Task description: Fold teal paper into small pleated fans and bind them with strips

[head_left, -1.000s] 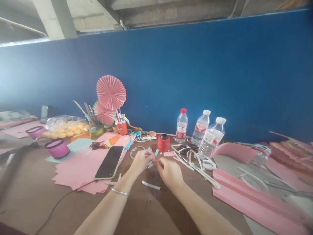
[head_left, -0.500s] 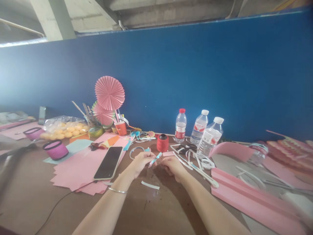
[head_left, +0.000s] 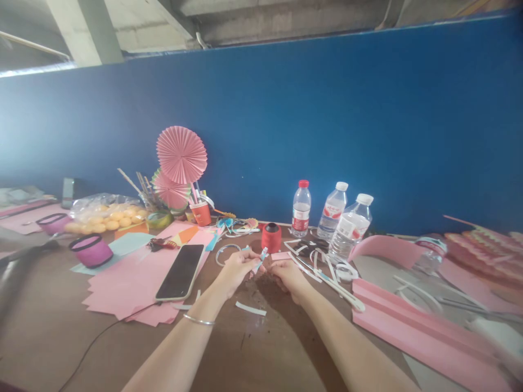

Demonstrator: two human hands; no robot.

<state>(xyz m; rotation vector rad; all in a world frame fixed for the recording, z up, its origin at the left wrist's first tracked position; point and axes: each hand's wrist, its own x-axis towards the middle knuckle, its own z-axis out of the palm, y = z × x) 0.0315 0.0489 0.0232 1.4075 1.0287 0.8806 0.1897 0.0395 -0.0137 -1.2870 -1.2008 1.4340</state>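
Note:
Near the middle of the table, my left hand (head_left: pixel 237 269) pinches a small light-blue and white strip (head_left: pixel 261 258) that tilts upward between thumb and fingers. My right hand (head_left: pixel 288 274) is just beside it with its fingertips pressed together; whatever they hold is too small and hidden to name. Right behind the hands stands a red spool-like object (head_left: pixel 271 238) with a dark top. A white paper strip (head_left: pixel 250 309) lies on the table in front of them. To the left, a black-screened phone (head_left: pixel 180 272) rests partly on pink paper sheets (head_left: pixel 118 288).
Three water bottles (head_left: pixel 301 209) stand at the back right, with white strips and a long white-handled tool (head_left: pixel 347 296) before them. Folded pink paper (head_left: pixel 417 326) covers the right side. Pink paper fans (head_left: pixel 182 155), a red cup (head_left: pixel 201 214) and bagged yellow balls (head_left: pixel 110 218) occupy the back left.
The blue and white strip has turned more upright in my left hand, whose fingers have shifted slightly toward the right hand. My right hand has stayed almost in place.

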